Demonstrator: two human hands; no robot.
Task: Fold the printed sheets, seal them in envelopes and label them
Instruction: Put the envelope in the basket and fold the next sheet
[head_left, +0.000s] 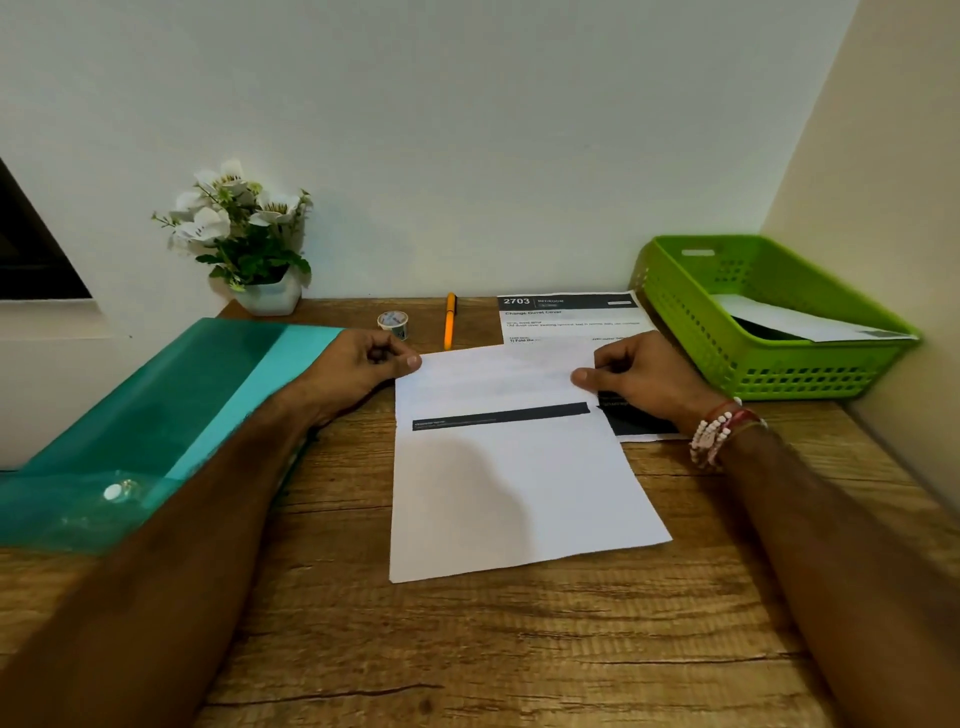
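Head view: your left grip (363, 364) and right grip (639, 376) each pinch a far corner of the printed sheet (519, 493), lying mid-tabletop (467, 649); orange pen (450, 322), tape roll (393, 322) just beyond.

wooden table (467, 649) under printed sheets (519, 493), pen (449, 322), tape roll (393, 323), flowerpot (270, 299), green basket (810, 374)

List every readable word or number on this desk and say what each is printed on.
"2703": header of the back sheet.
"BEDROOM": same header, right of the number.
"Change Duvet Cover": title under that header.
Smaller lines on the back sheet: too blurred to read.
Dark bar on the front sheet: print too small.
Tape roll: print unreadable.
Envelope in the green basket: label blurred.
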